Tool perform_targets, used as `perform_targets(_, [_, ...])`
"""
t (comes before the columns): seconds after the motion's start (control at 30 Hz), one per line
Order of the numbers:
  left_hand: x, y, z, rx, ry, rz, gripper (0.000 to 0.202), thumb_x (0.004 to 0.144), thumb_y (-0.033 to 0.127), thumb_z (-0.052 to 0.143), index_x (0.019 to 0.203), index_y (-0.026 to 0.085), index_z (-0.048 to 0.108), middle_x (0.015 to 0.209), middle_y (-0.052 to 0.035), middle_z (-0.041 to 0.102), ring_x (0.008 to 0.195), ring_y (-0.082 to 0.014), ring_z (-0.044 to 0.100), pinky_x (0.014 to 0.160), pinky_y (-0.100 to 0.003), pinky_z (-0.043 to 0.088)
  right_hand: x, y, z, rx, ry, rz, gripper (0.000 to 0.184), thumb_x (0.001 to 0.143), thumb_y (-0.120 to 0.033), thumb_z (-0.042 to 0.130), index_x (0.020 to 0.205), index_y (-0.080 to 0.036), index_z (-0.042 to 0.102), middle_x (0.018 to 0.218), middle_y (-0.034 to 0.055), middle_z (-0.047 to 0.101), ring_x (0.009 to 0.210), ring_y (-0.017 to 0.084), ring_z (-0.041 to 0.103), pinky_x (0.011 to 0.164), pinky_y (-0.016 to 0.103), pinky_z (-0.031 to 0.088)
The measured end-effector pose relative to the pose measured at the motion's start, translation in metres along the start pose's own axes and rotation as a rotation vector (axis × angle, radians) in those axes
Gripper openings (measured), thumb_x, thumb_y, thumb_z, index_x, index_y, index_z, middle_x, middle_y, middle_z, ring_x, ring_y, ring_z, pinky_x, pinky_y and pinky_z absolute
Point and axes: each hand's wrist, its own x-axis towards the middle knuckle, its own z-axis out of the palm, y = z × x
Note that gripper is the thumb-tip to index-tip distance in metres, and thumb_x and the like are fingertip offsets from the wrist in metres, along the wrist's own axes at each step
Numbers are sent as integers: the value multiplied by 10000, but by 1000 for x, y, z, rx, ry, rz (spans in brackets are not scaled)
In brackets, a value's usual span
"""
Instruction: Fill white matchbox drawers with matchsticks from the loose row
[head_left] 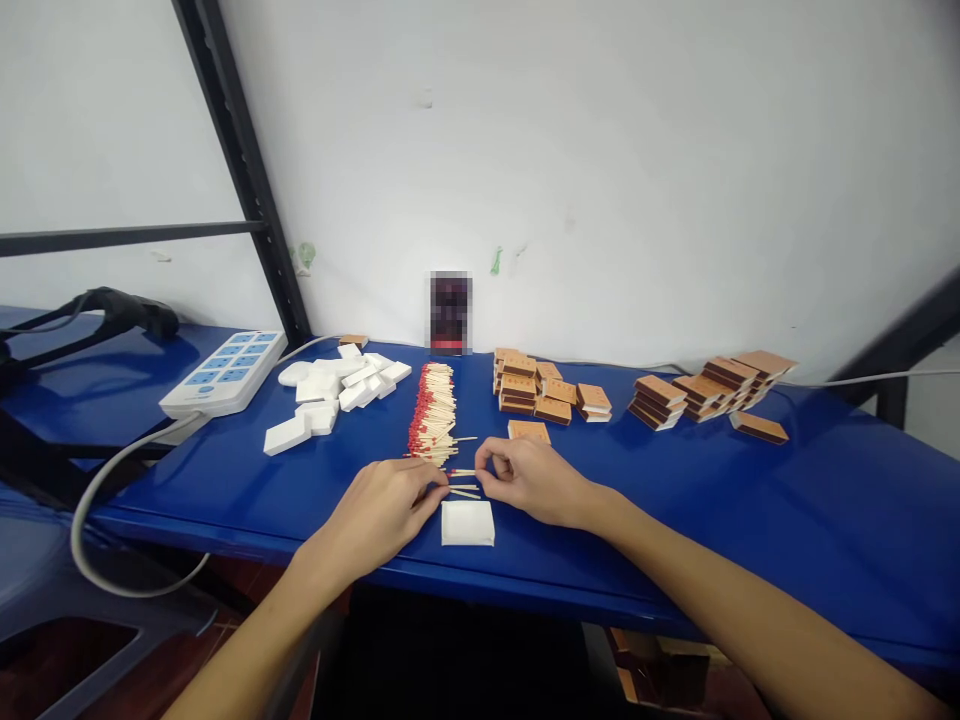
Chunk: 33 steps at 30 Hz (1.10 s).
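Note:
My left hand point(394, 508) is closed in a pinch around the ends of a few matches point(466, 490), whose pale sticks point right. Facing it, my right hand point(536, 478) pinches the plain ends of matches point(463, 472) with red heads pointing left. Just beyond both hands lies a long heap of loose red-headed matches point(435, 410). A white matchbox tray point(468, 523) sits in front of the fingers, near the table edge; its inside cannot be made out. Behind my right hand an orange matchbox point(529, 431) lies partly hidden.
White matchbox trays point(352, 380) are piled at left, beside a power strip point(225, 373) with a looping cable. Orange matchboxes point(536, 385) stand stacked behind my right hand, with more stacks point(712, 388) farther right. A pixelated dark panel point(450, 312) leans at the wall.

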Motion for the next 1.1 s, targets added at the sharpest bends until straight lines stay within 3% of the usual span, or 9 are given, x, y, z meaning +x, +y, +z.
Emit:
perform_targets(0.27, [-2,-1,-1,-15,18,-49,125,937,316,551,968,241,646,691,36,640,613,-145,578,566,-231,337,-1,-6,1,46,0,7,71,793,-167,563,745,-181,614,506,-79,418,474,71,370,510,214,287])
perform_targets(0.5, [-5,-1,-1,-136,62,-79,216,991,264,423,1074,250,621,993,7,712,845,-173,659,706,-242,422,-4,-3,-1,27,-51,-15,129,862,-244,536,874,-194,655,523,-70,427,487,87,394,505,226,287])
perform_targets(0.67, [-6,0,-7,-152,95,-102,253,986,243,388,1052,246,632,923,12,714,817,-175,659,702,-255,414,-2,-1,-1,28,-55,-47,126,877,-268,543,895,-196,645,546,-67,459,497,86,417,517,226,289])
perform_targets(0.87, [-8,5,-14,-110,-7,-93,197,915,248,461,1004,223,636,593,47,580,550,-152,537,582,-262,352,-1,0,-2,37,-60,-75,130,879,-296,563,861,-204,653,539,-65,429,494,88,400,510,228,268])
perform_targets(1.1, [-3,1,-9,40,83,-228,209,913,229,426,954,233,631,732,15,644,632,-161,576,574,-255,326,-1,1,-2,82,-73,-73,140,874,-320,581,865,-215,673,551,-65,441,506,87,405,515,228,267])
